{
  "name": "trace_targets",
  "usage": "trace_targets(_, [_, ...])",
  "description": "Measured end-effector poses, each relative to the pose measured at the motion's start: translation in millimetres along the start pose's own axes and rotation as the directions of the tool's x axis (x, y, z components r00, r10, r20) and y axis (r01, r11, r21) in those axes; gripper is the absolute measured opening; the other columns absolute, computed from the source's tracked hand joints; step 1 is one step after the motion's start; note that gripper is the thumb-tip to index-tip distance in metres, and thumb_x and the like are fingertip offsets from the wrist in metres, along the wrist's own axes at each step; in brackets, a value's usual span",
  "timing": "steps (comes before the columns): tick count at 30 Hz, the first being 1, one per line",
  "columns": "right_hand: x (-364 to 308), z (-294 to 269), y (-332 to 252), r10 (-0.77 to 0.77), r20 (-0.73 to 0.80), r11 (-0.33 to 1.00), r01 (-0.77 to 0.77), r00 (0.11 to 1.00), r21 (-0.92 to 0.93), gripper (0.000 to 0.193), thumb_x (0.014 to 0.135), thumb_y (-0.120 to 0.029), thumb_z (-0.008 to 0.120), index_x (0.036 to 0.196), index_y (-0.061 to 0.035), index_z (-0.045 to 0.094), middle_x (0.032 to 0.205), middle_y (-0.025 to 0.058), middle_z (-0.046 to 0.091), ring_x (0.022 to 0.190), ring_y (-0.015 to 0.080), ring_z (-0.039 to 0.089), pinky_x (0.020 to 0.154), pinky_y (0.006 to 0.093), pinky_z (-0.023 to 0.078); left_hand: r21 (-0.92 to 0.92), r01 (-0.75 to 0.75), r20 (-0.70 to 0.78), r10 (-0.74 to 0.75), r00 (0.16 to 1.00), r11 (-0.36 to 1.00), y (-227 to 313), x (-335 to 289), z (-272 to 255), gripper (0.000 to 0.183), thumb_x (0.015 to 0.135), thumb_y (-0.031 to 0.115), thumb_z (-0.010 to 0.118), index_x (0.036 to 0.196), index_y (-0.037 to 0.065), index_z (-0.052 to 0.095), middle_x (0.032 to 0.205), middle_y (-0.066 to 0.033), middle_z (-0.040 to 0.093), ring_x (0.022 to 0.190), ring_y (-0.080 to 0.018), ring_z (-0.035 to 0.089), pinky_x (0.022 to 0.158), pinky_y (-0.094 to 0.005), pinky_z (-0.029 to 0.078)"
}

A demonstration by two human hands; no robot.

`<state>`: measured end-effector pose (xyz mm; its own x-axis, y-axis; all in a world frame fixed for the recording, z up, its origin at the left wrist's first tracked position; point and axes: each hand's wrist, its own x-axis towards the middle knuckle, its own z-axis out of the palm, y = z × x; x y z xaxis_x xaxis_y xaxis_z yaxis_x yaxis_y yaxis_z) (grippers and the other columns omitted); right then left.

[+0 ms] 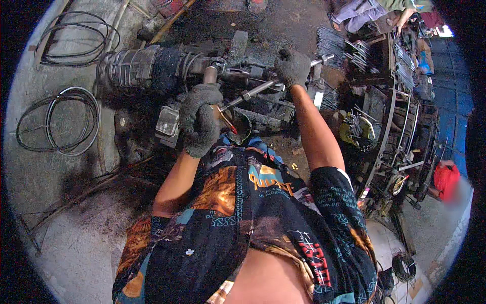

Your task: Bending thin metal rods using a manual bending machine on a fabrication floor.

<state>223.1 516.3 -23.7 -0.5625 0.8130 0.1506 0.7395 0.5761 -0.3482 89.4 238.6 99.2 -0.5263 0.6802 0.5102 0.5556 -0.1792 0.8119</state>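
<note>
Both hands wear dark grey knit gloves, over a greasy machine (243,73) in front of my body. My left hand (200,119) is closed at the lower end of a short, tan cylindrical handle (210,75) that rises toward the machine's metal parts. Slanting across the machine is a shiny metal rod (260,88) with collars along it. My right hand (292,67) wraps round its upper right part, and its lower left end lies close beside my left glove. A round, dark container (239,129) with something red in it sits below the rod.
A ribbed motor-like cylinder (134,70) forms the machine's left end. Black coils (61,119) lie at the left. To the right are bundles of metal rods (362,55), a yellow container (354,130) of metal pieces and a metal rack (387,147). Other people (359,10) are at the right.
</note>
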Motion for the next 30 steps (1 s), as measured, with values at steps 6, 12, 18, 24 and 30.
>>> trace_targets(6, [-0.7, 1.1, -0.8, 0.007, -0.056, 0.997, -0.003, 0.998, 0.072, 0.03, 0.07, -0.033, 0.071, 0.094, -0.0168, 0.078, 0.085, 0.0115, 0.074, 0.081, 0.0353, 0.069, 0.079, 0.0465, 0.051, -0.069, 0.008, -0.026, -0.01, 1.0, 0.998, 0.4, 1.0, 0.2, 0.035, 0.103, 0.032, 0.048, 0.099, 0.001, 0.063, 0.097, -0.0153, 0.067, 0.095, -0.0328, 0.065, 0.09, -0.0427, 0.05])
trace_targets(12, [-2.5, -12.6, -9.4, 0.009, -0.026, 0.997, -0.007, 1.0, 0.074, 0.029, 0.074, -0.031, 0.067, 0.095, -0.0153, 0.077, 0.092, 0.0128, 0.073, 0.088, 0.0366, 0.069, 0.08, 0.0463, 0.053, -0.006, 0.052, -0.031, -0.052, 0.998, 0.999, -1.7, -2.2, 0.8, 0.04, 0.103, 0.036, 0.045, 0.096, 0.002, 0.065, 0.096, -0.015, 0.067, 0.094, -0.0325, 0.065, 0.088, -0.0434, 0.05])
trace_targets(18, [-1.4, -9.3, -8.3, 0.031, -0.035, 0.999, -0.03, 0.999, 0.037, 0.027, 0.073, -0.031, 0.067, 0.093, -0.0154, 0.077, 0.089, 0.0133, 0.073, 0.087, 0.0369, 0.069, 0.079, 0.0465, 0.052, -0.026, 0.049, -0.038, -0.05, 0.998, 0.998, 0.2, -0.4, 2.5, 0.042, 0.103, 0.039, 0.045, 0.095, 0.003, 0.065, 0.095, -0.0145, 0.067, 0.093, -0.0323, 0.065, 0.087, -0.0433, 0.05])
trace_targets(24, [-0.9, 2.1, 1.3, 0.023, -0.024, 0.999, -0.022, 0.999, 0.035, 0.033, 0.071, -0.038, 0.07, 0.093, -0.0144, 0.077, 0.088, 0.0133, 0.073, 0.087, 0.0367, 0.069, 0.082, 0.0468, 0.049, -0.035, 0.053, -0.064, -0.055, 0.996, 0.998, 0.6, -1.0, 2.2, 0.043, 0.102, 0.041, 0.047, 0.095, 0.003, 0.065, 0.096, -0.0144, 0.067, 0.094, -0.0323, 0.065, 0.089, -0.0435, 0.05])
trace_targets(30, [-2.0, 0.5, -1.0, -0.001, -0.025, 0.999, 0.002, 1.0, 0.04, 0.034, 0.069, -0.036, 0.073, 0.096, -0.0154, 0.077, 0.089, 0.0128, 0.074, 0.088, 0.0361, 0.069, 0.082, 0.0471, 0.05, -0.022, 0.058, -0.052, -0.059, 0.997, 0.998, -3.7, -1.7, -0.1, 0.041, 0.102, 0.04, 0.049, 0.096, 0.003, 0.064, 0.097, -0.0148, 0.068, 0.097, -0.033, 0.065, 0.09, -0.0437, 0.05])
